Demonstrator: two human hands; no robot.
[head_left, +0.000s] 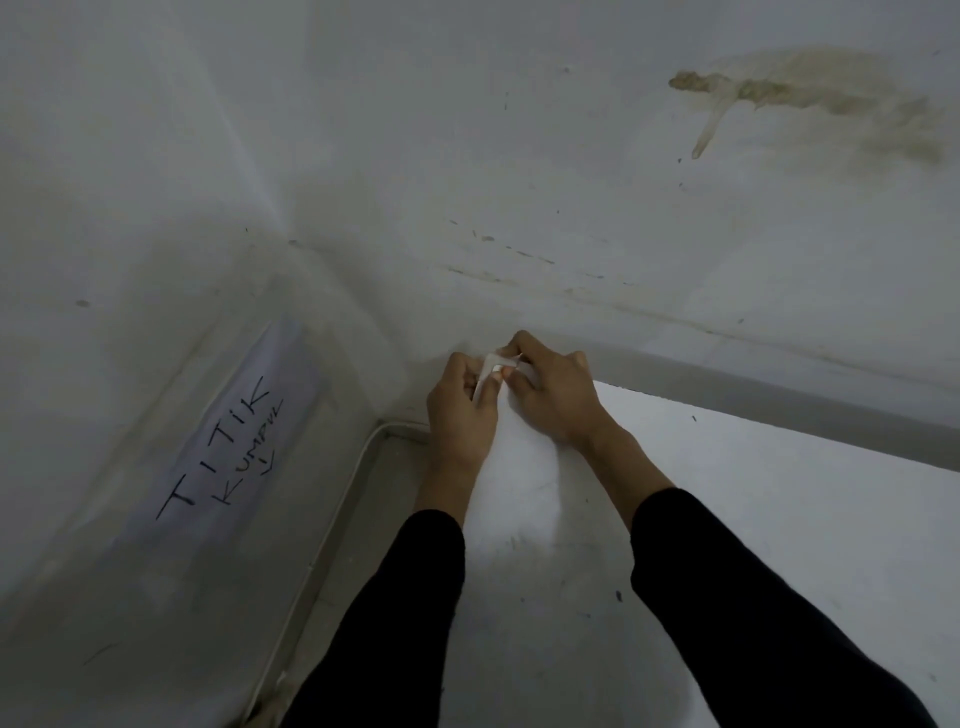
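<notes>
Up close, the left hand (460, 402) and right hand (553, 395) pinch a small, thin, creased white paper piece (491, 371) between curled fingertips, above the far corner of a smooth white table (779, 519). Behind, a scuffed wall (571, 182) (brown-stained) meets a side wall's handwritten sign (228, 447).

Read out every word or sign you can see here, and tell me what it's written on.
"TITIK": black handwriting on the paper sheet on the left wall.
"KUMPUL": smaller, beside it on that sheet, followed by a small arrow.
No text shows on the white strip pinched by the left hand and right hand.
</notes>
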